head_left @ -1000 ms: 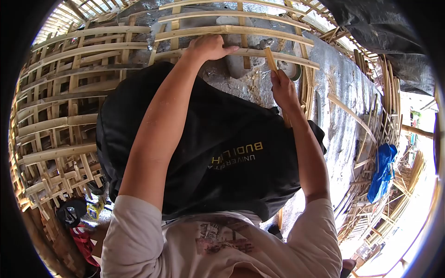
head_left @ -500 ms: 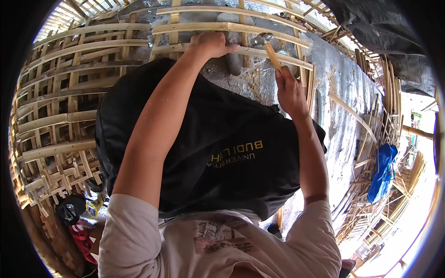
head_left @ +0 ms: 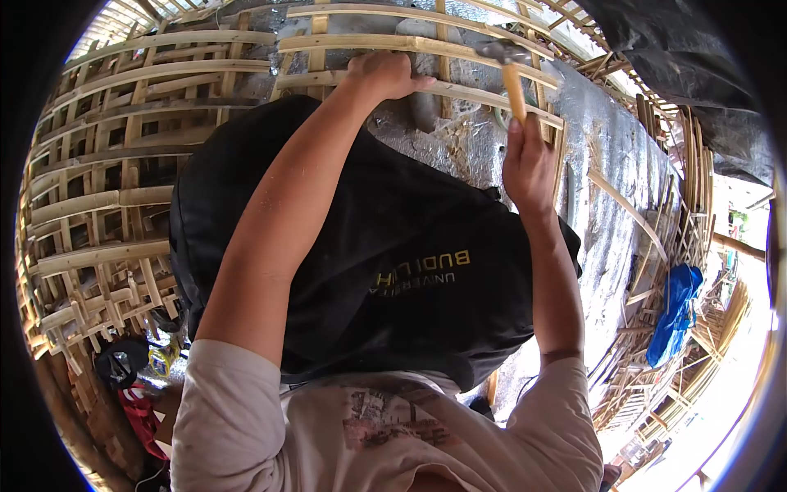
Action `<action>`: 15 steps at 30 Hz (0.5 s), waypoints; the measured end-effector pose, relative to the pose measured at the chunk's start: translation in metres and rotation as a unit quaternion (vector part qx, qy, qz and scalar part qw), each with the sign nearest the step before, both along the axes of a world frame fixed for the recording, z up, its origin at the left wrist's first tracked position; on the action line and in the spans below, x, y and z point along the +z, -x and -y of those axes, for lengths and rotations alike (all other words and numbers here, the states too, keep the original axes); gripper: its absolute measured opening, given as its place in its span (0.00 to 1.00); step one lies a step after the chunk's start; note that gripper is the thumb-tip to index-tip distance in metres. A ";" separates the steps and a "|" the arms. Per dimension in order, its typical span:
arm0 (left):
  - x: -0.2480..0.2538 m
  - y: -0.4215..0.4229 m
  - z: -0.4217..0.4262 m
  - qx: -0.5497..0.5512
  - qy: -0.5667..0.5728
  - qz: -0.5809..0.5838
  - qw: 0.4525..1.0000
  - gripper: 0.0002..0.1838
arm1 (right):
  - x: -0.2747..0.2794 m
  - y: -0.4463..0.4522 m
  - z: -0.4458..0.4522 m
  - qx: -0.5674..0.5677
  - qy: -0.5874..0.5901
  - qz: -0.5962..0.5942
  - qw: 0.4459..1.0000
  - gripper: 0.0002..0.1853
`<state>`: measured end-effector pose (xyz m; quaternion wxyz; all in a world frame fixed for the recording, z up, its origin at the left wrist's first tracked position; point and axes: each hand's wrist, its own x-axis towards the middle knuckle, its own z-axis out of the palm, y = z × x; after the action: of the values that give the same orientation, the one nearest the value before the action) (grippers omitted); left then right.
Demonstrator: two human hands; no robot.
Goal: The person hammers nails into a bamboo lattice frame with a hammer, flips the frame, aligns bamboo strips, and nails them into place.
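Observation:
A hammer (head_left: 514, 92) with a pale wooden handle and a dark metal head is in my right hand (head_left: 529, 164). Its head, slightly blurred, is raised over the upper slats of a bamboo frame. My left hand (head_left: 381, 75) is closed around a bamboo slat (head_left: 467, 93), with the thumb stretched out to the right along it. What lies under those fingers is hidden. Several more slats cross above, among them one long bamboo slat (head_left: 361, 41), over upright bamboo strips (head_left: 443, 61).
Black cloth (head_left: 328, 246) with yellow lettering covers my lap. At left stands a woven bamboo lattice (head_left: 106, 148). Silvery sheeting (head_left: 602, 148) lies below the frame. A blue plastic bundle (head_left: 676, 312) and loose bamboo strips are at right; a yellow tape measure (head_left: 161, 361) is at lower left.
My right hand has moved right, carrying the hammer, whose head is now higher and farther right. My left hand stays on the same slat. The view has shifted slightly.

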<state>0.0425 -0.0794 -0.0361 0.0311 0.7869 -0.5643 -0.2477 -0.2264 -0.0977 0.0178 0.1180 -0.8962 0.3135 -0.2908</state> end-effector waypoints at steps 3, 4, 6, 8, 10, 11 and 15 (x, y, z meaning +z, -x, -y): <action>0.001 -0.001 -0.001 0.004 -0.004 0.000 1.000 0.41 | -0.017 0.008 0.001 -0.002 -0.016 0.001 1.000 0.08; -0.001 0.000 -0.001 0.005 -0.004 0.005 1.000 0.40 | -0.029 0.012 0.001 -0.007 -0.021 -0.088 0.996 0.09; -0.001 0.002 0.001 0.001 0.006 0.011 1.000 0.40 | -0.032 0.014 0.008 0.028 -0.008 -0.125 0.992 0.10; -0.004 -0.001 0.002 -0.009 0.019 0.017 1.000 0.40 | -0.023 0.013 0.011 0.040 -0.004 -0.073 0.996 0.11; -0.010 -0.003 0.003 -0.015 0.019 0.011 1.000 0.41 | -0.015 0.008 0.009 0.057 0.251 0.000 0.966 0.14; -0.013 -0.004 0.003 -0.019 0.018 0.010 1.000 0.41 | -0.004 0.006 0.006 0.025 0.032 0.015 0.999 0.17; -0.006 0.000 0.003 -0.002 -0.009 0.006 1.000 0.41 | -0.025 0.014 0.006 0.003 -0.100 -0.125 0.987 0.13</action>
<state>0.0424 -0.0829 -0.0421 0.0206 0.7874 -0.5640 -0.2480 -0.2404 -0.1040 -0.0072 0.1676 -0.9101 0.3509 -0.1430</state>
